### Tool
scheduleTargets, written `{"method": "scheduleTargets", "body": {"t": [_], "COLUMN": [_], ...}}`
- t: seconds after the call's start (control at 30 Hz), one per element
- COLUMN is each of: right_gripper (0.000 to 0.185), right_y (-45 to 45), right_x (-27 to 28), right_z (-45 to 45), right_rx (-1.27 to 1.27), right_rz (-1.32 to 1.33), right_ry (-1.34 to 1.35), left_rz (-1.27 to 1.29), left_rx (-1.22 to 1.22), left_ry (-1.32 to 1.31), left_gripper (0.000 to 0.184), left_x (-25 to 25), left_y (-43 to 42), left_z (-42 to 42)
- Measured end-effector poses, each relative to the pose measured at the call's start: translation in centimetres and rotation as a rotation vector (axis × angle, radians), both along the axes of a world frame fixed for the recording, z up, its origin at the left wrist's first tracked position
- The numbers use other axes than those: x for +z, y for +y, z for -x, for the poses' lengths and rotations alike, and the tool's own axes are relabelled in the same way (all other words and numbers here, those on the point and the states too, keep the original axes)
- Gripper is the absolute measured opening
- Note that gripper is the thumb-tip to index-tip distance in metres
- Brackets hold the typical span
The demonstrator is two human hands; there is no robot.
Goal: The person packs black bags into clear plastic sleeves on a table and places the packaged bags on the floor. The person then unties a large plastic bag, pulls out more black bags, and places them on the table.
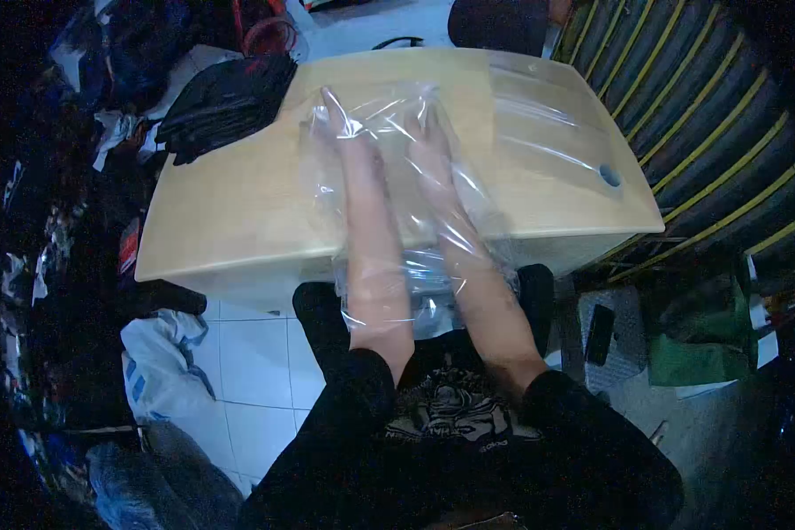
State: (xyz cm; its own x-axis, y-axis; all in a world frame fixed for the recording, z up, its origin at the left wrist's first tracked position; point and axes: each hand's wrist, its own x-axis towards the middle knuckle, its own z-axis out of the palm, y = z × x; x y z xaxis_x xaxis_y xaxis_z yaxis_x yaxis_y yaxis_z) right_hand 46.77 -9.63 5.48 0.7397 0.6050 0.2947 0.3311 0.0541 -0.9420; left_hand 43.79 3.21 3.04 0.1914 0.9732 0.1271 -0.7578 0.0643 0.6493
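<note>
Both forearms reach inside a large clear plastic bag that lies over the wooden table and hangs past its front edge. My left hand is at the bag's far left corner, seen through the shiny film. At the far right corner, my right hand is also inside the plastic. Glare and folds blur the fingers of both hands. More clear plastic sheets or bags lie flat on the right part of the table.
Folded black cloths are stacked at the table's back left. Dark rolls with yellow edges stand on the right. A white bag is on the floor at left; a green bag and a phone are at right.
</note>
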Motion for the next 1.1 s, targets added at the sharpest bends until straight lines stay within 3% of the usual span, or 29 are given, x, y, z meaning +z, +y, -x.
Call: {"method": "scheduleTargets", "body": {"t": [0.07,0.2,0.23,0.3,0.37,0.43,0.5,0.57,0.67,0.7,0.77,0.83,0.87,0.93,1.03,1.07,1.1], "right_gripper": [0.059,0.067,0.074,0.086,0.097,0.106,0.109,0.116,0.11,0.096,0.074,0.051,0.044,0.043,0.043,0.041,0.041], "right_y": [-2.1,-8.9,-11.1,-13.1,-13.4,-12.1,-9.7,-7.5,-5.5,-5.7,-8.9,-12.3,-15.4,-16.6,-11.8,-8.7,-4.2], "right_x": [-0.6,-2.4,-2.4,-1.4,-0.7,1.6,2.3,2.9,5.5,4.4,5.8,7.7,5.1,11.0,15.7,15.4,14.5], "right_z": [1.8,6.5,7.5,7.8,7.4,5.2,1.7,-1.6,-1.9,-2.0,-0.1,2.9,3.1,5.1,6.7,6.9,6.7], "right_rx": [0.082,0.132,0.203,0.289,0.33,0.347,0.374,0.401,0.368,0.393,0.568,0.765,0.729,1.125,1.06,0.858,0.81], "right_rz": [0.167,0.053,0.118,0.153,0.103,0.189,0.174,0.165,0.235,0.208,0.614,1.141,0.61,0.856,0.716,0.603,0.321], "right_ry": [0.079,-0.23,-0.17,-0.208,-0.38,-0.209,-0.117,-0.077,0.039,0.013,-0.227,-0.517,-0.877,-0.571,-0.649,-0.915,-0.913], "left_rz": [0.086,0.179,0.199,0.125,-0.035,-0.086,-0.533,-0.67,-0.697,-0.832,-0.552,-0.634,-0.525,-0.213,-0.106,-0.096,-0.079], "left_rx": [-0.044,0.049,0.073,0.041,0.105,-0.056,0.118,-0.038,-0.391,-0.277,-0.722,-0.61,-0.451,-0.262,0.047,0.129,0.125], "left_ry": [0.174,0.168,0.163,0.088,0.446,0.372,1.02,1.217,1.02,0.73,0.614,0.762,0.705,0.451,0.407,0.404,0.366], "left_gripper": [0.077,0.071,0.07,0.065,0.051,0.039,0.05,0.039,0.024,0.03,0.032,0.026,0.021,0.019,0.021,0.021,0.02], "left_x": [0.6,0.4,0.3,-0.8,-1.1,0.3,-2.3,-0.9,2.6,3.5,4.5,4.3,4.2,3.3,3.0,3.0,2.3], "left_y": [-0.5,1.1,1.8,3.2,0.5,-4.7,-8.2,-14.2,-21.5,-22.8,-22.6,-20.5,-19.7,-17.5,-14.9,-13.8,-13.3], "left_z": [0.3,-2.6,-3.7,-5.8,-5.4,-4.0,-2.4,1.1,8.8,10.8,15.3,19.1,20.8,23.0,24.0,24.2,24.2]}}
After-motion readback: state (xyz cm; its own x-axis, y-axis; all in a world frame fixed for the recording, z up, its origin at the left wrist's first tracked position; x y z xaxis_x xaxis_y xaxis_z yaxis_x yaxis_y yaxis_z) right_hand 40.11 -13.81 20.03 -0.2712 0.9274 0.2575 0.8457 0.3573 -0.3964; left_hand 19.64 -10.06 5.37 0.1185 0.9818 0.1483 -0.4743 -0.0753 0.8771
